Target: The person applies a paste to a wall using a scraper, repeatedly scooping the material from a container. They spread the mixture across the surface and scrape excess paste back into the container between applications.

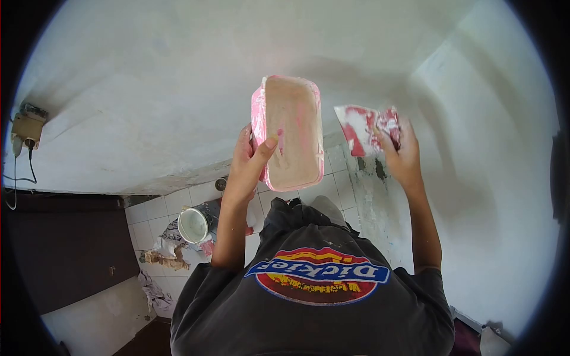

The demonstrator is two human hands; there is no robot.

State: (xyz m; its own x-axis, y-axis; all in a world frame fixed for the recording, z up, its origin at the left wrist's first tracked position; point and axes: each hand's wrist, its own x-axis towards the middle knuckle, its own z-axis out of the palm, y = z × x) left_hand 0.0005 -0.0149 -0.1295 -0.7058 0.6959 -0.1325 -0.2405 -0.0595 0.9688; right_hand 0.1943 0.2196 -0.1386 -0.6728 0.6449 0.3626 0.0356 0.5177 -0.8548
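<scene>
My left hand (252, 157) grips a pink rectangular tub (294, 133) by its left wall, the thumb hooked over the rim. A thin layer of beige-white paste coats the inside of the tub, and white smears cover its outer wall. To the right, my right hand (402, 151) is closed on the handle of a red putty knife (363, 127) smeared with white paste. Its wide blade edge points left toward the tub, with a gap between them. Both hands are held up in front of the wall (178, 89).
A bucket (193, 225) stands on the tiled floor (172, 204) at lower left, beside crumpled sheets (169, 249). A socket box (27, 127) with plugged cords hangs on the left wall. A dark panel (71, 249) is below it. Another wall (493, 166) rises on the right.
</scene>
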